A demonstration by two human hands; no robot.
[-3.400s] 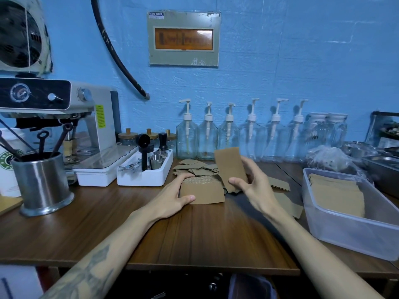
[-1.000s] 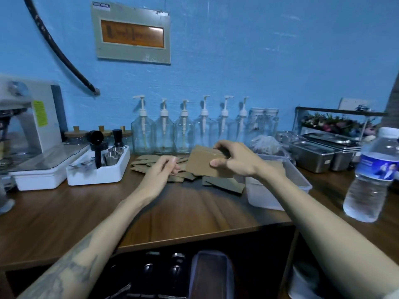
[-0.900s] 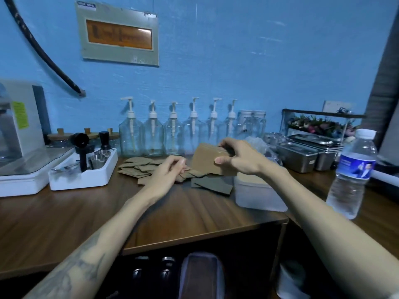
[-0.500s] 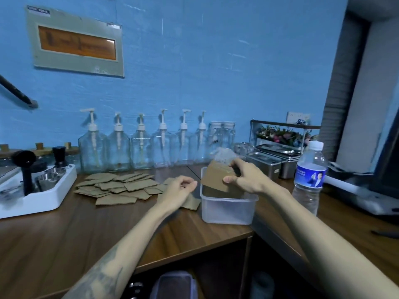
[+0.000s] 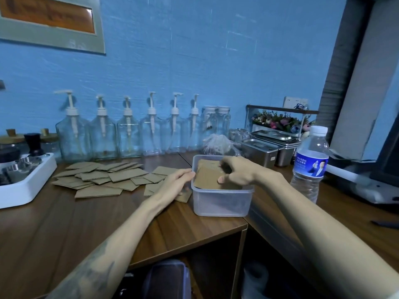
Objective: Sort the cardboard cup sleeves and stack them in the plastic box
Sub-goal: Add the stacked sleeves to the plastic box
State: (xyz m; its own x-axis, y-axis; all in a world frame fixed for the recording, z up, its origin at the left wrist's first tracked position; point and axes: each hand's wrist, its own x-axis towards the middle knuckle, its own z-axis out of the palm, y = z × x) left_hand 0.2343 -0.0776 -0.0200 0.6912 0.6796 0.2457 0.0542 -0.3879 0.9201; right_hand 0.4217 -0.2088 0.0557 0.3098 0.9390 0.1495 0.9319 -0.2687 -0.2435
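1. at the far left i see a white plastic tray (image 5: 26,186) on the wooden counter (image 5: 64,225), holding small steel cups and a black-handled tamper (image 5: 34,142).
2. behind it, against the blue wall (image 5: 194,61), stands a row of clear pump bottles (image 5: 127,137) with white pumps.
3. in front of the bottles a loose pile of flat brown cardboard cup sleeves (image 5: 101,180) lies spread on the counter, overlapping one another.
4. my left hand (image 5: 174,184) reaches forward with relaxed, nearly straight fingers; its fingertips touch the left rim of the box, and the hand lies over a few stray sleeves just beside the box. it holds nothing.
5. the clear plastic box (image 5: 222,203) sits at the counter's corner, and a stack of sleeves (image 5: 207,175) lies flat inside it.
6. my right hand (image 5: 237,172) is over the box with its fingers curled down onto the top of that stack; the thumb points left along the top sleeve. i cannot tell whether the fingers grip the sleeve or only rest on it.
7. behind the box is a crumpled clear plastic bag (image 5: 216,143), then lidded steel containers (image 5: 267,147) and a small shelf with artificial flowers (image 5: 278,121).
8. to the right of the box a water bottle (image 5: 311,165) with a blue label and white cap stands upright on the adjoining counter.
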